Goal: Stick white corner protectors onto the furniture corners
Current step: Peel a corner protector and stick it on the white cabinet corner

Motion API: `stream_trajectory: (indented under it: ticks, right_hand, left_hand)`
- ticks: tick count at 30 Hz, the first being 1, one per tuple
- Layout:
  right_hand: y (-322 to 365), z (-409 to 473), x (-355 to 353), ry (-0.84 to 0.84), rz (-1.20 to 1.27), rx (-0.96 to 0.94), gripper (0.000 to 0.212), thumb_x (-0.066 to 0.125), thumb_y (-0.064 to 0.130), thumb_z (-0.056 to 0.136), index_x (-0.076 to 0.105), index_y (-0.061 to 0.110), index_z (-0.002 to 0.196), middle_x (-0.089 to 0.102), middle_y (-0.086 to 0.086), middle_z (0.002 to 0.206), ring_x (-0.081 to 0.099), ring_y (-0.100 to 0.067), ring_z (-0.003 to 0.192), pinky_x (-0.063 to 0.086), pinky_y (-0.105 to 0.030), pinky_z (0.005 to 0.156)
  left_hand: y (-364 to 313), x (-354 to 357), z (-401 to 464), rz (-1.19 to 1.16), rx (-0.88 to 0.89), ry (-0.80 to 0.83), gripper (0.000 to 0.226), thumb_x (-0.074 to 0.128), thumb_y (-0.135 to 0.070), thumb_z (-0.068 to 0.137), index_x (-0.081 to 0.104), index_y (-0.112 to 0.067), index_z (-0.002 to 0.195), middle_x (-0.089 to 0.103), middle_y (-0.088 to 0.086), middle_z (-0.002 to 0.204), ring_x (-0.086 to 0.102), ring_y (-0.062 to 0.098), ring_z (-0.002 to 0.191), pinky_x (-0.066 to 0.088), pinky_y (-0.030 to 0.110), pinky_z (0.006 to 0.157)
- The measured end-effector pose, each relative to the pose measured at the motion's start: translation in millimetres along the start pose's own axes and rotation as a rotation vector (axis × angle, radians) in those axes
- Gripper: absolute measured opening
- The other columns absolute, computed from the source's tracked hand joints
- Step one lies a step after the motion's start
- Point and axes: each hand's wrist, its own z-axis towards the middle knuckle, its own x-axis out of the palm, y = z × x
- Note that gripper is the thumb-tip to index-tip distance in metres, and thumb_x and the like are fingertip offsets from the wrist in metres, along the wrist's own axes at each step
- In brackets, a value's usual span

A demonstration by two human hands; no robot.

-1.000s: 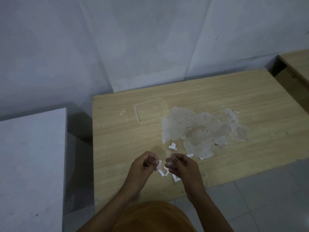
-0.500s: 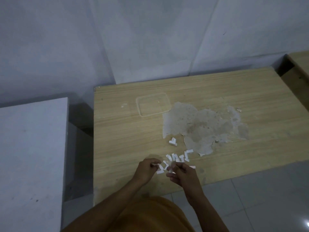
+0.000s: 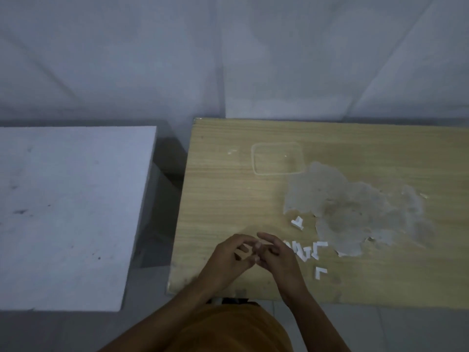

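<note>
In front of me stands a light wooden table with a pale grain top. A large patch of its veneer has peeled away, leaving a rough grey worn area toward my right. Just beyond that patch's near-left edge, toward the wall, lies a clear, shallow rectangular plastic lid, flat on the wood. A small white T-shaped plastic corner protector lies alone by the worn area's edge. Nearer to me, a loose cluster of white L-shaped corner protectors lies on the wood, with one more white L-shaped piece just apart, closest to the front edge.
</note>
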Motion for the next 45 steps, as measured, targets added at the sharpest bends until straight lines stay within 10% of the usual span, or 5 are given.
stream_trajectory:
  ticks: [18,34,45]
  right_hand:
    - [5,-15,188,0.388,-0.299,-0.068,0.012,0.061,0.02,0.092,0.066,0.013,0.101,0.074,-0.006,0.088,0.071,-0.016,0.082,0.055,-0.021,0.065]
    - [-57,-119,530,0.637,-0.789,-0.778,0.023,0.071,0.019,0.085,0.066,0.028,0.106,0.06,0.009,0.1,0.058,-0.001,0.091,0.049,-0.009,0.069]
    - [-75,-109,664,0.782,-0.877,-0.943,0.023,0.07,0.019,0.085,0.068,0.017,0.108,0.066,0.005,0.1,0.061,-0.005,0.084,0.05,-0.01,0.068]
  left_hand:
    - [62,-134,-113,-0.158,-0.044,-0.467,0.019,0.068,-0.014,0.087,0.069,-0.023,0.104,0.067,-0.004,0.097,0.062,0.003,0.087,0.053,0.02,0.078]
    - [195,-358,-361,-0.652,-0.138,-1.042,0.018,0.066,-0.009,0.087,0.075,-0.024,0.09,0.074,0.003,0.086,0.072,0.019,0.082,0.057,0.023,0.072]
    - [249,-450,-406,-0.624,-0.231,-1.141,0.016,0.06,-0.016,0.092,0.072,-0.026,0.091,0.073,-0.008,0.085,0.071,0.011,0.078,0.054,0.015,0.066]
